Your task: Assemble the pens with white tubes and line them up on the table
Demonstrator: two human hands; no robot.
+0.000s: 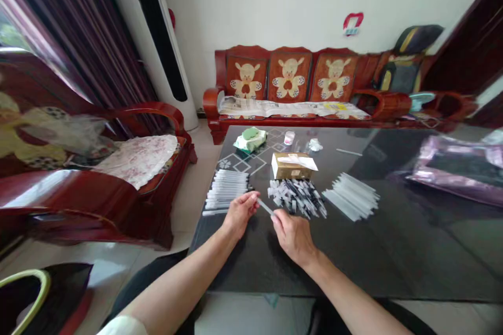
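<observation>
A slim translucent pen barrel [266, 207] slants between my two hands above the dark table. My left hand [240, 213] pinches its far left end, and my right hand [294, 234] grips the near right end; fingers hide both ends. To the left of my left hand lies a row of whitish pens [227, 188] with dark ends. Beyond my right hand is a heap of small black and clear pen parts [298, 197], too small to tell exactly. Further right lies a stack of clear, empty-looking tubes [351, 197].
Behind the heap sits a brown cardboard box [293, 167] with paper on top. A green wipes pack [250, 140], a small white jar [289, 138] and a lone tube [349, 152] lie farther back. A purple plastic bag [459, 167] covers the table's right side.
</observation>
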